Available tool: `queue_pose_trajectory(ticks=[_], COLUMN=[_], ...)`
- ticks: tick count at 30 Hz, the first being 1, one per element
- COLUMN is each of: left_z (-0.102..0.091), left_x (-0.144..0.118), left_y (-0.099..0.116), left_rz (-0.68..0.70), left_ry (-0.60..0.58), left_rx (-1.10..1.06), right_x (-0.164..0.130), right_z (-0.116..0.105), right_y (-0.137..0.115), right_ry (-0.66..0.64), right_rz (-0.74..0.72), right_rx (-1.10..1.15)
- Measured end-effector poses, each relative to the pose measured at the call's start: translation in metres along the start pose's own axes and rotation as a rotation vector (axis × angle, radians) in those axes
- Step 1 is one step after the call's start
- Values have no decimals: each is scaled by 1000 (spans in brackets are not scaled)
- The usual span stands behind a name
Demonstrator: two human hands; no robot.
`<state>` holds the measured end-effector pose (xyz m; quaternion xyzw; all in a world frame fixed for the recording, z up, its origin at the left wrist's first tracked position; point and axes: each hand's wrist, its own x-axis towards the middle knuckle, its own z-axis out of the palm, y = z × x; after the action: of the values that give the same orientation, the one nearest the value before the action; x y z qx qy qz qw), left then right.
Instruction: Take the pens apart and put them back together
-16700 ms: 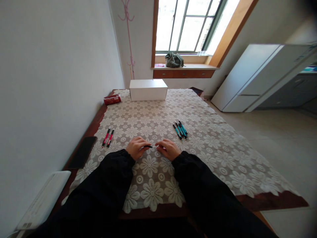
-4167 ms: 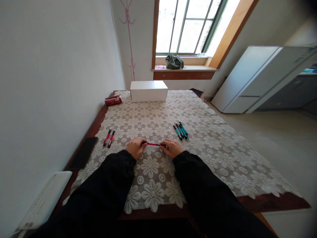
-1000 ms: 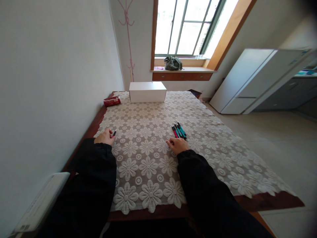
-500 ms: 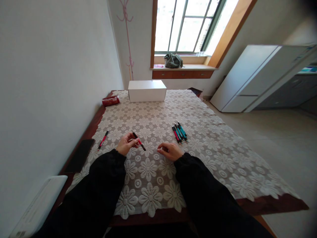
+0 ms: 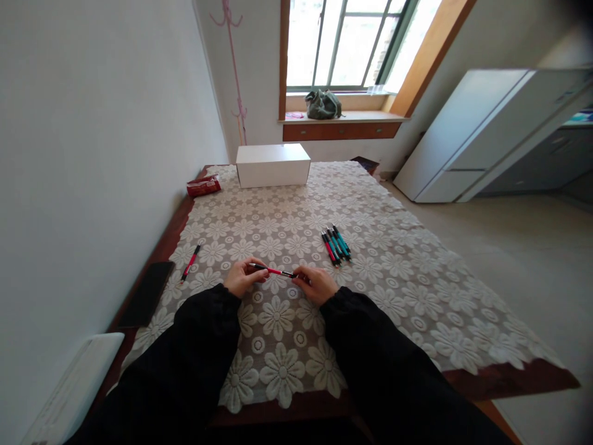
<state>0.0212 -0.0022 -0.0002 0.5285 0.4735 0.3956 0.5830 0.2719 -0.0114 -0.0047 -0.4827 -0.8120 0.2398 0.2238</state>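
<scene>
A red and black pen [image 5: 274, 271] is stretched sideways between my two hands, just over the lace tablecloth [image 5: 277, 315]. My left hand [image 5: 241, 276] is closed on its left end, thumb and fingers pinching the black part. At the other end, the fingertips of my right hand [image 5: 315, 284] pinch the black tip. Another red and black pen [image 5: 191, 262] lies alone on the cloth, left of my left hand. Beyond my right hand, several pens lie side by side, a red pen [image 5: 330, 249] at the left and teal pens [image 5: 341, 241] beside it.
A white box [image 5: 273, 167] stands at the far end of the table, with a red packet [image 5: 204, 185] to its left. Along the left edge lie a dark flat pad [image 5: 147, 293] and a white object [image 5: 74, 389]. The wall [image 5: 115, 154] runs close on the left.
The pen has turned from a slant to nearly level. My right hand has closed on its right end, and my left hand has shifted slightly right. The view has tilted a little.
</scene>
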Motion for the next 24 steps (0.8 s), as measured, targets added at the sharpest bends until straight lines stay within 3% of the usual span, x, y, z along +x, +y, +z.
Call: queue_pose_trajectory(ticks=[6,11,16,24], left_z=[-11,-15,-20,-18], left_x=[-1,0,3,4], left_y=[0,1,-2,-2], left_rz=[185,375,399,392], left_ry=[95,49,-8,-7], left_rx=[484,860,964,1004], right_x=[1,1,3,4], right_z=[0,-1,0,1], right_y=[5,6,10,14], right_ry=[71,35,42,64], right_rz=[55,61,85,90], right_rx=[-76,-165,-198,-258])
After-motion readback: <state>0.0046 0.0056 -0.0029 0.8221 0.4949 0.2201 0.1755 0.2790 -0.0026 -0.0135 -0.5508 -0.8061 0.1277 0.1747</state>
